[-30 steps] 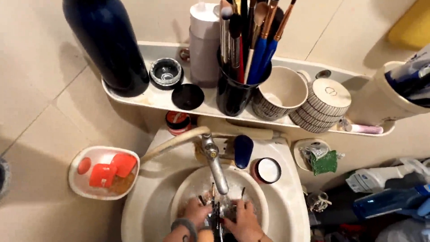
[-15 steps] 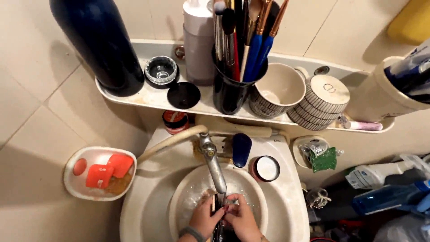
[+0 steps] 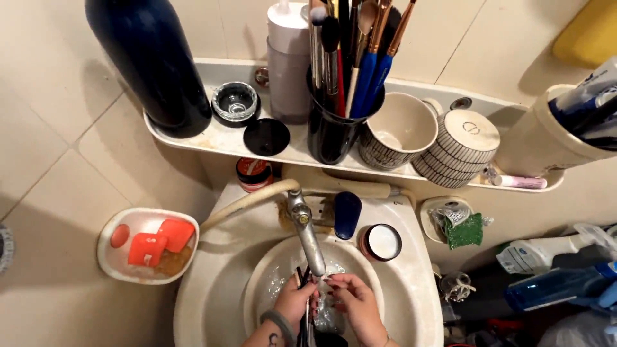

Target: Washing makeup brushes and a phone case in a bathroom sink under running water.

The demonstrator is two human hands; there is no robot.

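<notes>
Fingers (image 3: 328, 283) of both hands meet under the spout of the tap (image 3: 307, 236), pinched round thin dark brush handles (image 3: 302, 311) that run down toward the near edge of the view; the left hand (image 3: 292, 303) closes on the handles themselves while the right hand (image 3: 355, 302) curls in from the right with its fingertips at their upper ends, seemingly so the stream falls straight on them. What exactly the right fingertips grip is too small to tell. The handles sit low in the middle of the white basin (image 3: 212, 302), directly below the tap, so the splashes stay inside the bowl. A grey band circles the left wrist. On the sink's far rim stand a dark blue bottle (image 3: 347, 214) and a round open tin (image 3: 381, 241), close enough to reach. Left of the sink, a wall-mounted soap dish (image 3: 116, 263) holds orange pieces. Farther off, a long shelf (image 3: 218, 142) carries a tall dark bottle (image 3: 151, 61), a small glass jar (image 3: 234, 101), a black cup of brushes (image 3: 334, 132) stored heads-up, two patterned mugs (image 3: 427, 138) and a pale pump bottle (image 3: 289, 61). A green scourer (image 3: 464, 230) rests in a small dish at right.
</notes>
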